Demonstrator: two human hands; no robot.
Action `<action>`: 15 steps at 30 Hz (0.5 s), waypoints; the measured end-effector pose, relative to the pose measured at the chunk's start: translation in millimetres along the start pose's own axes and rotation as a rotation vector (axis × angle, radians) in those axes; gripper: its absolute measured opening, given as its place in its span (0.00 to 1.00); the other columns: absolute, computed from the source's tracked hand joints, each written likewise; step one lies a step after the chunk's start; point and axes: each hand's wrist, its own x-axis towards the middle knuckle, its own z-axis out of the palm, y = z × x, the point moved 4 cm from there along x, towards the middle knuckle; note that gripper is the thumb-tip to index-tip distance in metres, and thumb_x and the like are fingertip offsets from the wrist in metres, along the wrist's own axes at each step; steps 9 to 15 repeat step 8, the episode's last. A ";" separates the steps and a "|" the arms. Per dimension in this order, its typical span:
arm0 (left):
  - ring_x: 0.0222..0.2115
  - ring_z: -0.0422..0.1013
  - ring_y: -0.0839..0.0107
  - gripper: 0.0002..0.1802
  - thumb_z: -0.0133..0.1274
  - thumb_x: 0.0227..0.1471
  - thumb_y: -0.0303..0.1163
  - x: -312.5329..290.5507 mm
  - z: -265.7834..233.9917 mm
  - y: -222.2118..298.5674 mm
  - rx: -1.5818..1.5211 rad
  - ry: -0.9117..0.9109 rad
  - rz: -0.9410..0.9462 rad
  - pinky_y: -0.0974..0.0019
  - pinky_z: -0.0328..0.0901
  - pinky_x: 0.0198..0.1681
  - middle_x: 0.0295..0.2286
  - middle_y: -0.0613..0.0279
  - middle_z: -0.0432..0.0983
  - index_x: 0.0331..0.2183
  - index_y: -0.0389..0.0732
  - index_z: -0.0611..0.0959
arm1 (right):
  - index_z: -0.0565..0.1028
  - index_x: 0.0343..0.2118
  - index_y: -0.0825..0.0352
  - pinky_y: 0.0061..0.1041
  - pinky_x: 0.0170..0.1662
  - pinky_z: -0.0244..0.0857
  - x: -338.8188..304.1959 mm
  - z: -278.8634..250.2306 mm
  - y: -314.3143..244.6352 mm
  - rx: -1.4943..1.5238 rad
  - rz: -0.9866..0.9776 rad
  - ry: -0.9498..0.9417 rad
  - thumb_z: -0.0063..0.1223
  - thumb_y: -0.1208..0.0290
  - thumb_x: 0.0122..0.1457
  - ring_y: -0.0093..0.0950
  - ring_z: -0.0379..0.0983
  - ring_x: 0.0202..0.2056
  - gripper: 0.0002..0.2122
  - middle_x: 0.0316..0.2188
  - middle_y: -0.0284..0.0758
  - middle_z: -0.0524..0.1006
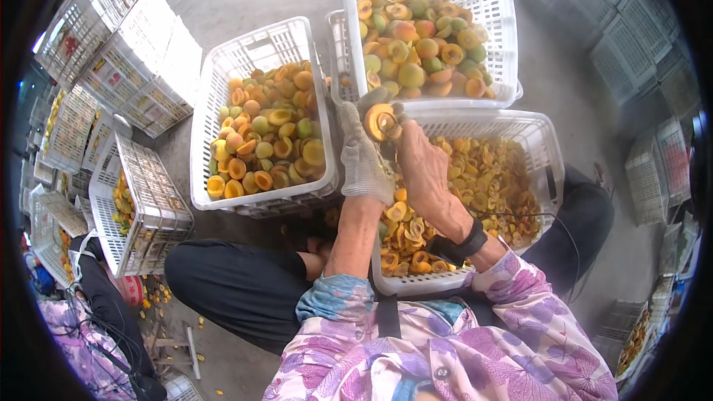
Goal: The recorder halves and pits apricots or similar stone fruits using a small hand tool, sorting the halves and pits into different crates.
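Note:
My left hand (366, 156), in a pale knitted glove, is closed around a cut yellow peach half (381, 122), its orange flesh and brown hollow facing up. My right hand (425, 167) is bare, with a dark band on the wrist. Its curled fingers press against the fruit's right side; whatever they grip is mostly hidden. Below both hands, a white crate (549, 152) holds yellow cut pieces (494, 178). Another white crate (199, 156) at left contains halved peaches (271, 134). At the far right, a raised white crate (505, 30) holds more peach halves (423, 44).
Stacked white crates (141, 59) stand at far left, with a tilted fruit crate (152, 204) nearer. More crates (639, 37) line the right side. Another person's dark-trousered leg (111, 319) shows at lower left. A thin cable (572, 238) loops by my right knee.

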 end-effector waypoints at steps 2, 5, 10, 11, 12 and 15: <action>0.41 0.72 0.71 0.28 0.34 0.65 0.53 0.6 -1.8 5.5 0.136 -0.137 0.106 0.70 0.67 0.46 0.45 0.61 0.73 0.50 0.40 0.74 | 0.60 0.38 0.71 0.46 0.29 0.62 4.8 -3.7 1.4 -0.018 0.012 -0.021 0.47 0.90 0.40 0.52 0.70 0.33 0.20 0.30 0.49 0.70; 0.41 0.71 0.74 0.26 0.35 0.66 0.49 -6.5 -2.7 17.7 0.286 -0.153 0.218 0.72 0.66 0.45 0.45 0.62 0.74 0.51 0.39 0.74 | 0.60 0.37 0.76 0.48 0.30 0.61 12.1 -11.2 -8.7 0.033 -0.074 -0.109 0.45 0.90 0.42 0.54 0.70 0.32 0.16 0.28 0.53 0.72; 0.40 0.71 0.76 0.25 0.36 0.66 0.47 -1.4 -18.9 8.7 0.350 -0.114 0.288 0.71 0.66 0.44 0.44 0.62 0.75 0.51 0.39 0.73 | 0.61 0.38 0.81 0.49 0.31 0.61 11.2 -14.0 -15.3 0.100 -0.080 -0.236 0.44 0.89 0.44 0.55 0.70 0.30 0.15 0.27 0.56 0.73; 0.40 0.71 0.76 0.25 0.36 0.66 0.47 -1.4 -18.9 8.7 0.350 -0.114 0.288 0.71 0.66 0.44 0.44 0.62 0.75 0.51 0.39 0.73 | 0.61 0.38 0.81 0.49 0.31 0.61 11.2 -14.0 -15.3 0.100 -0.080 -0.236 0.44 0.89 0.44 0.55 0.70 0.30 0.15 0.27 0.56 0.73; 0.40 0.71 0.76 0.25 0.36 0.66 0.47 -1.4 -18.9 8.7 0.350 -0.114 0.288 0.71 0.66 0.44 0.44 0.62 0.75 0.51 0.39 0.73 | 0.61 0.38 0.81 0.49 0.31 0.61 11.2 -14.0 -15.3 0.100 -0.080 -0.236 0.44 0.89 0.44 0.55 0.70 0.30 0.15 0.27 0.56 0.73; 0.40 0.71 0.76 0.25 0.36 0.66 0.47 -1.4 -18.9 8.7 0.350 -0.114 0.288 0.71 0.66 0.44 0.44 0.62 0.75 0.51 0.39 0.73 | 0.61 0.38 0.81 0.49 0.31 0.61 11.2 -14.0 -15.3 0.100 -0.080 -0.236 0.44 0.89 0.44 0.55 0.70 0.30 0.15 0.27 0.56 0.73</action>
